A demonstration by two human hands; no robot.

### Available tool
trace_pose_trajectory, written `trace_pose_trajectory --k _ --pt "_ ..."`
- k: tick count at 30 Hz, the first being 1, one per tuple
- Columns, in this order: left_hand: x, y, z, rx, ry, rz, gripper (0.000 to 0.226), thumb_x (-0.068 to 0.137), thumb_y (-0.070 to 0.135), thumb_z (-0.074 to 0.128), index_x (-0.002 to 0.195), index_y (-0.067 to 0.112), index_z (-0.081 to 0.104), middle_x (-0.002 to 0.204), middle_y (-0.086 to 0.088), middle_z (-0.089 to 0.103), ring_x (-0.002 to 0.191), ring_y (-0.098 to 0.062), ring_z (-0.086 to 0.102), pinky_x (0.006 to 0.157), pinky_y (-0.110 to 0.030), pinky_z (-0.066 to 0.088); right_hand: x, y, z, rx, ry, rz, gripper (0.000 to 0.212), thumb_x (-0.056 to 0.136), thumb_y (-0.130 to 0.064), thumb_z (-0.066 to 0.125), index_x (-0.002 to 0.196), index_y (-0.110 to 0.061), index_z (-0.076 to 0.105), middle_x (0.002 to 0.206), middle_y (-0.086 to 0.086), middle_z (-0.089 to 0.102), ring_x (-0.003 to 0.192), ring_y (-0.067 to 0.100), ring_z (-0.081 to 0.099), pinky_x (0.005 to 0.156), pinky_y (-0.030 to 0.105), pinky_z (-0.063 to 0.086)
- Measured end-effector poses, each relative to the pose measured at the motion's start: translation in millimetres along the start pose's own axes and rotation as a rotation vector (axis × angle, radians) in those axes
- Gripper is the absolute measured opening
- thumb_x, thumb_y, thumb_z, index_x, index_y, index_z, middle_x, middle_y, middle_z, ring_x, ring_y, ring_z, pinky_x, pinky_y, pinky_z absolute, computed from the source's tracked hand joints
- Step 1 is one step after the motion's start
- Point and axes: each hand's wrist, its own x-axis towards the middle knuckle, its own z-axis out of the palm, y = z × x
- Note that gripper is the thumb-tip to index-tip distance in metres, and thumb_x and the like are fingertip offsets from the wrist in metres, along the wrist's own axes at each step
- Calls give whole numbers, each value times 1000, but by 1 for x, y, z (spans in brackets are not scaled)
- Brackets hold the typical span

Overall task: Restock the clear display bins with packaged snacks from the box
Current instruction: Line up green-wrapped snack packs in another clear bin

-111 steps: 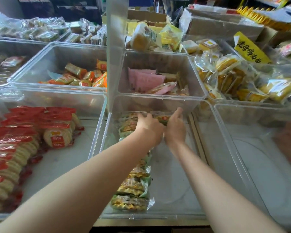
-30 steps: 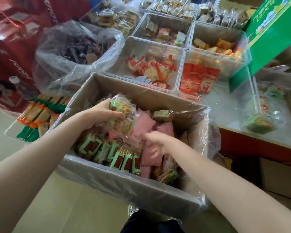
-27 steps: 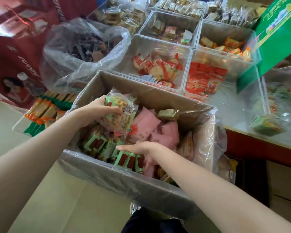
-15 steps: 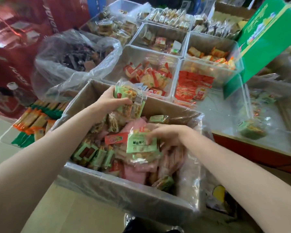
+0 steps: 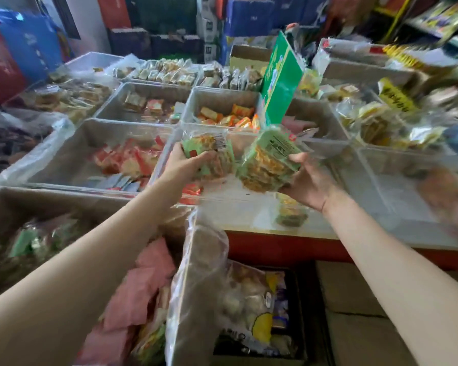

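Crowded shop shelving and stacked cartons are filling the background of the head view, and rows of clear plastic display bins (image 5: 132,143) are sitting across the red-fronted worktop (image 5: 275,249). The left hand (image 5: 181,165) is grasping a stack of green-labelled clear-wrapped biscuit packs (image 5: 209,154), its grip curled round them. The right hand (image 5: 308,183) is cradling a second stack of green-wrapped biscuit packs (image 5: 270,159) from below, fingers wrapped round the far side. Both stacks are hanging over the near clear bin (image 5: 368,186), where one similar green pack (image 5: 291,213) is already lying. The plastic-lined brown cardboard box (image 5: 196,286) is sitting below the arms, with pink packets (image 5: 140,281) showing inside.

The wrappers look slippery, so a loose pack could slide out of either stack and drop outside the bin, or knock the tilted green sign card (image 5: 280,80).

Half a second ago both hands were low over the box, gathering packs; now they are raised over the bins.
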Motion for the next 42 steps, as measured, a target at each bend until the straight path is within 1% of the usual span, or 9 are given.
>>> trace_pose_trajectory --k 6,11,15,19,25,27,30,33,42 --pt "10 -13 151 96 -91 32 52 71 17 80 111 16 46 106 -3 61 99 -19 61 84 -33 53 -18 -45 -95 53 282 60 41 71 -33 49 105 -14 63 100 15 67 90 30 63 70 37 52" --pt "21 -12 208 252 -261 12 50 73 18 78 112 15 47 95 4 60 87 -11 61 72 -21 53 -23 -57 -157 -10 250 165 46 71 -46 67 102 -12 71 106 15 69 94 30 66 67 40 58" --pt "32 -26 215 104 -207 -112 50 76 18 75 118 15 48 112 -10 64 93 -20 64 73 -28 54 -22 -58 -187 120 183 108 66 36 -27 94 96 -7 73 110 19 68 98 34 67 87 53 51" --pt "47 -31 218 31 -55 -204 47 81 24 71 117 16 43 118 -12 60 84 -16 62 62 -26 51 -15 -65 -204 212 199 -26 43 75 -31 63 112 -9 61 109 18 63 102 35 61 90 50 50" --pt "58 -38 245 95 -333 -255 64 88 20 63 137 41 27 111 -9 59 80 -22 64 65 -32 54 9 -73 -212 298 117 -85 57 76 -29 67 128 -9 55 122 19 58 117 35 54 99 50 44" --pt "65 -40 252 18 -434 -341 49 89 40 58 134 40 38 118 -8 59 86 -24 65 75 -35 52 15 -71 -212 270 67 -118 43 77 -24 67 118 -10 63 115 16 63 111 31 59 96 46 48" --pt "77 -47 257 -26 -596 -448 79 67 74 59 134 36 42 131 -7 56 110 -27 62 90 -47 50 21 -67 -206 218 19 -85 27 84 -17 52 102 -9 71 99 11 70 93 22 68 86 37 53" --pt "84 -45 260 91 -588 -413 84 57 68 67 129 32 41 127 -5 58 109 -24 62 91 -47 51 32 -71 -203 120 4 23 31 82 -17 54 110 -5 60 98 11 70 90 21 68 80 34 57" --pt "127 -43 230 -39 -385 -408 73 66 50 66 129 18 50 119 -9 65 106 -25 64 89 -41 52 88 -104 -240 250 364 -55 15 90 -4 54 104 -6 57 99 16 67 80 25 66 72 41 57"
